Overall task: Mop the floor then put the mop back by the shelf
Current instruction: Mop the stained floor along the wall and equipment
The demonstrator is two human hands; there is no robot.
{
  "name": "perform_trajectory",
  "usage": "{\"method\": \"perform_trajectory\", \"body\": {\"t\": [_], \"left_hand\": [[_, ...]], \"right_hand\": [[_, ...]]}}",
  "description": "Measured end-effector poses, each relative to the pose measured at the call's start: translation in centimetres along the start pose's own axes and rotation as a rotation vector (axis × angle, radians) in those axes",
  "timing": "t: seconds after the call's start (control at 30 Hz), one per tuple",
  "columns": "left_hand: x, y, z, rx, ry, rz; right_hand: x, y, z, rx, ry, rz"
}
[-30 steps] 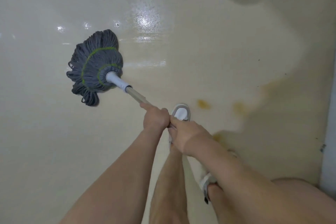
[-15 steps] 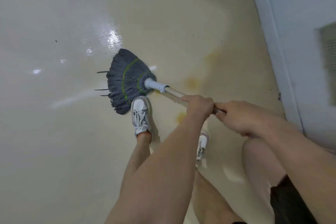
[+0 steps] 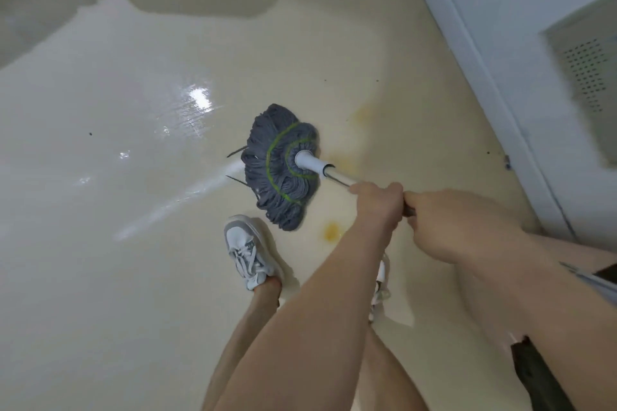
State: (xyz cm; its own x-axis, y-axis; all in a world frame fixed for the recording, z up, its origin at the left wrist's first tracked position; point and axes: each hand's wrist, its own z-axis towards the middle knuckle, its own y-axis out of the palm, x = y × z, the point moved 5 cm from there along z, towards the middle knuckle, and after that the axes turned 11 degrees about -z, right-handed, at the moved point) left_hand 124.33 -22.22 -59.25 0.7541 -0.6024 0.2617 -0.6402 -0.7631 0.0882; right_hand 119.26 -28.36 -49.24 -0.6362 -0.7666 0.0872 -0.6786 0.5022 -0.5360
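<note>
A mop with a grey string head point(image 3: 278, 167) ringed in green lies spread flat on the cream floor point(image 3: 100, 243), just ahead of my left shoe. Its white collar and metal handle point(image 3: 329, 173) slant back towards me. My left hand point(image 3: 379, 207) is wrapped around the handle lower down, and my right hand point(image 3: 447, 220) grips it right behind, touching the left. Yellow stains point(image 3: 332, 231) mark the floor beside the mop head. The upper handle is hidden by my hands.
A white wall or door with a perforated vent panel point(image 3: 587, 77) runs along the right. My white shoes point(image 3: 247, 253) stand just behind the mop head. Wet shiny streaks cover the floor on the left. A darker patch lies at the top.
The mop head has swept from the left towards the right, close to the yellow stains, and the view has turned right so the white wall shows. Both hands keep their hold.
</note>
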Motion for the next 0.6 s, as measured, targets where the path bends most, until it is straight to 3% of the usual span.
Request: {"method": "perform_trajectory", "body": {"t": [0.4,0.5,0.6], "left_hand": [[10.6,-28.7,4.0,0.325,0.086,0.005],[12.9,-31.6,5.5,0.390,0.103,0.041],[13.6,-29.7,6.5,0.373,0.089,0.038]], "right_hand": [[-26.2,-9.9,6.8,-0.033,-0.189,0.115],[-28.7,-11.7,9.2,-0.042,-0.249,0.101],[-26.5,-11.9,10.3,-0.034,-0.261,0.100]]}}
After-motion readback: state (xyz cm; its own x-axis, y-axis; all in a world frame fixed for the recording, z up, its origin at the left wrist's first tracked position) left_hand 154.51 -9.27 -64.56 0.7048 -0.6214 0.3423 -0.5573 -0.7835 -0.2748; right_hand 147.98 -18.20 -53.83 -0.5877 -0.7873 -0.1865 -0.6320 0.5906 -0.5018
